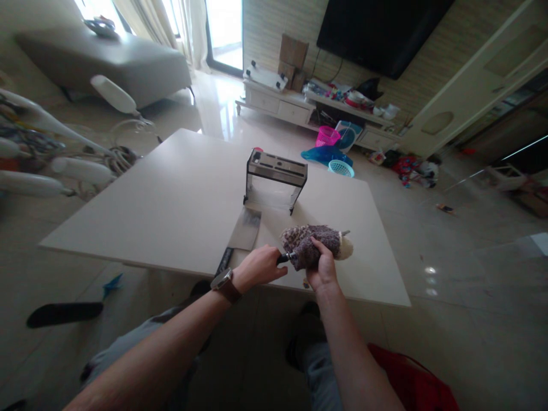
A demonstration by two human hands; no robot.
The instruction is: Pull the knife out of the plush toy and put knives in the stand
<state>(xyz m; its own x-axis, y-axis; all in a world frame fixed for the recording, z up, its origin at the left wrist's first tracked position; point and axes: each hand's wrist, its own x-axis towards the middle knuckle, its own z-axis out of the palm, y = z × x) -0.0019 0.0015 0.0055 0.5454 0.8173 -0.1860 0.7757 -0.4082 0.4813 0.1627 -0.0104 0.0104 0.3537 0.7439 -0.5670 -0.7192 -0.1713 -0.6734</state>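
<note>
My left hand (264,266), with a watch on its wrist, is closed around the black handle (283,258) of a knife-like tool. A fuzzy brown-and-cream knitted cloth (331,242) covers most of that tool's blade; a small grey tip seems to poke out at the far end. My right hand (323,268) grips the cloth from below and the right, thumb on top. Left of the hands a cleaver (247,229) lies flat on the white table (162,200), its black handle toward me. Behind it stands a knife block (276,180) with a slotted metal top and clear sides.
White padded arms and cables (85,168) crowd the left side. Beyond the table, a pink basket (327,136), a blue bag (325,155) and a light-blue basket (341,167) sit on the floor. A red item (411,377) lies below at right.
</note>
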